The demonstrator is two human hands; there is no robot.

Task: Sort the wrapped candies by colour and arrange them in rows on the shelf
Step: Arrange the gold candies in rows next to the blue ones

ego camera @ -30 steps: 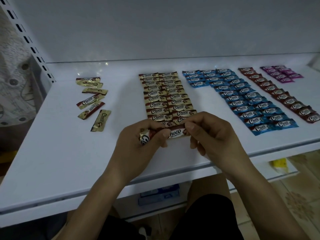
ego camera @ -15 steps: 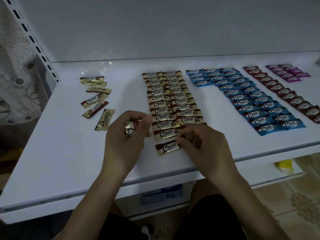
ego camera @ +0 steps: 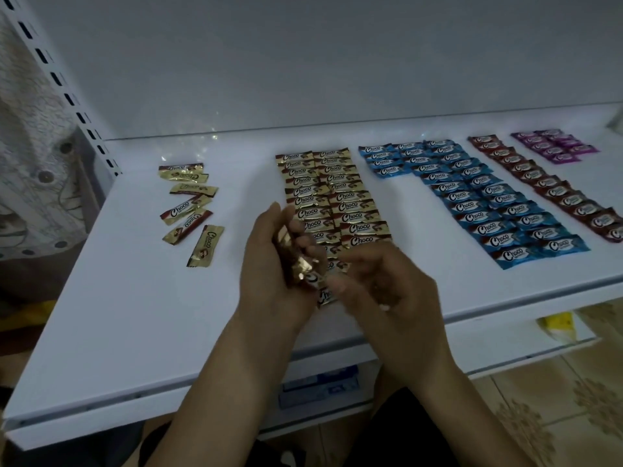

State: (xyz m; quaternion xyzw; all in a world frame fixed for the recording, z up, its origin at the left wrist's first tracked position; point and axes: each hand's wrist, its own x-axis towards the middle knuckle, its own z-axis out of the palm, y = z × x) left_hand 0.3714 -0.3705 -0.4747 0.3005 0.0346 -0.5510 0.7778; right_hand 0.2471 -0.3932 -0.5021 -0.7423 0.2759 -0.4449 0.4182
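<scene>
Left hand [ego camera: 276, 264]: palm turned rightward, fingers partly curled around a small bundle of gold-wrapped candies [ego camera: 298, 261], above the shelf [ego camera: 135, 315] near its front edge. The bundle's long axis runs along the palm, far end toward the fingertips, near end angled slightly right, where a white logo patch shows.

Right hand [ego camera: 391, 288]: motion-blurred, fingers loosely curled, one fingertip just beside the bundle's near end; whether it grips anything cannot be told.

Gold rows [ego camera: 347, 200]: two columns running back to front, partly hidden behind the hands, each candy lying crosswise. Loose gold candies [ego camera: 188, 200] lie at mixed angles, well apart to the left. To the right, in order: blue rows [ego camera: 485, 200], a dark red row [ego camera: 553, 190], and a purple group [ego camera: 556, 146] near the back.
</scene>
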